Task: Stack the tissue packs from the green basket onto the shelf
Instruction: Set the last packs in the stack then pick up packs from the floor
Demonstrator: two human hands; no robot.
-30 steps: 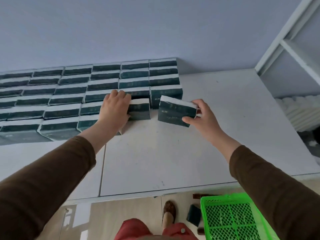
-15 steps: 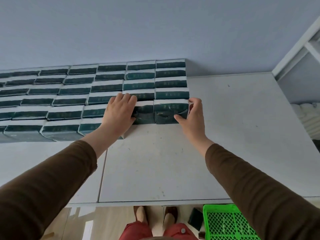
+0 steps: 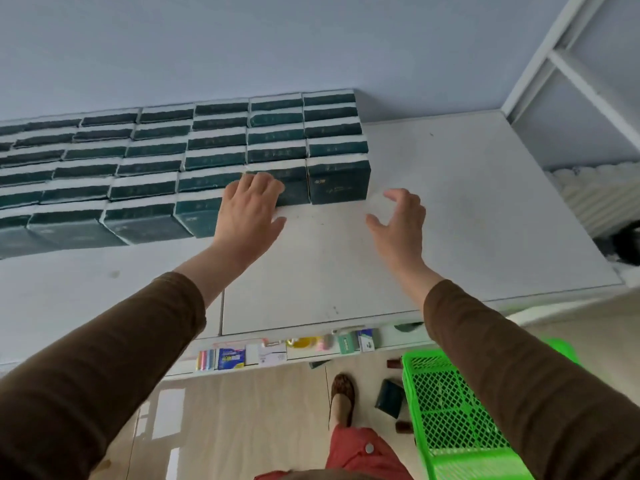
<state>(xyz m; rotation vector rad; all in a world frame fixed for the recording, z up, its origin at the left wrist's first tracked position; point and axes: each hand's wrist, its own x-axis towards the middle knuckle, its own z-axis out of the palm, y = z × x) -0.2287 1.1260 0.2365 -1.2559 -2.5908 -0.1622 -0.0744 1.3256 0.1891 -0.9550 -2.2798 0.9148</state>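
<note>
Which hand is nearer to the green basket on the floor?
Right. The right hand is over the shelf, roughly above the green basket; the left hand is farther left, at the tissue packs.

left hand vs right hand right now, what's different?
The left hand lies palm-down with fingers flat on a tissue pack at the front of the stack; the right hand touches nothing and sits clear of the end pack. The left hand's fingers are straight and together, while the right hand's are curled and spread. Both hands are empty, over the white shelf, in brown sleeves.
</note>
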